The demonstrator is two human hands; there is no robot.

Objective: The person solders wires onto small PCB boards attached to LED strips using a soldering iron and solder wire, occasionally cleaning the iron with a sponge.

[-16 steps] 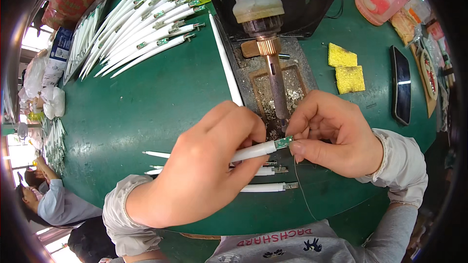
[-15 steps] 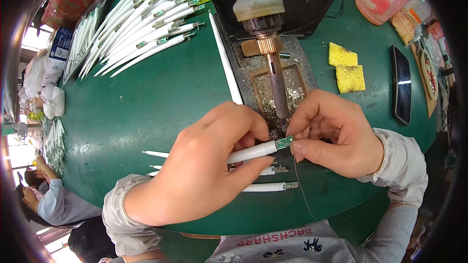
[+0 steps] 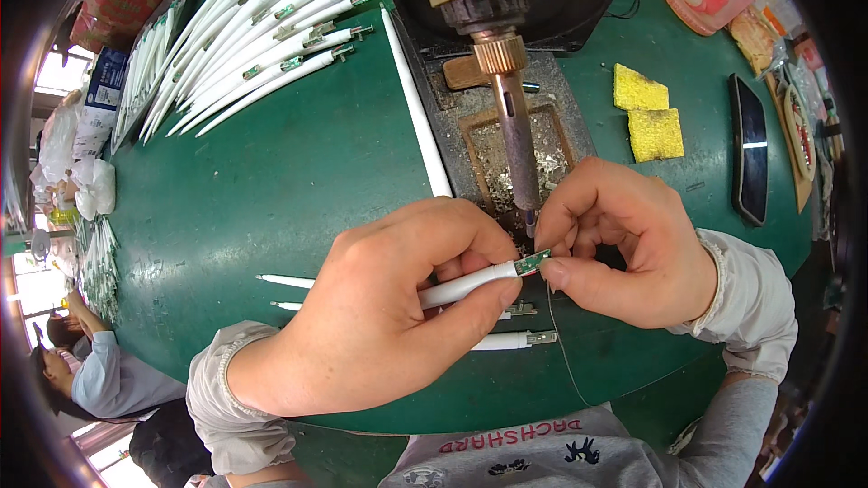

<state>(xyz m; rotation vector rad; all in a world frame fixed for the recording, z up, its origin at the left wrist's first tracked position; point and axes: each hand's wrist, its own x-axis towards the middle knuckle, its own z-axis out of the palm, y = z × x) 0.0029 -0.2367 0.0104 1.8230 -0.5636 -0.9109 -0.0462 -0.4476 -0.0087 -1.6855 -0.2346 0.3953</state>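
Hands met over the green round table [image 3: 298,181]. Left hand [image 3: 398,307] pinched a slim white plastic tube [image 3: 461,286] with a small green circuit board at its tip, just below the fixed soldering iron [image 3: 511,117]. Right hand [image 3: 624,248] pinched a thin wire [image 3: 553,325] against that board. 2 yellow sponges [image 3: 649,113] lay well apart.

Both forearms come up from the lower edge; the left hand [image 3: 389,307] is curled, thumb and fingers pinched, and the right hand [image 3: 624,244] is curled beside it, fingertips nearly meeting
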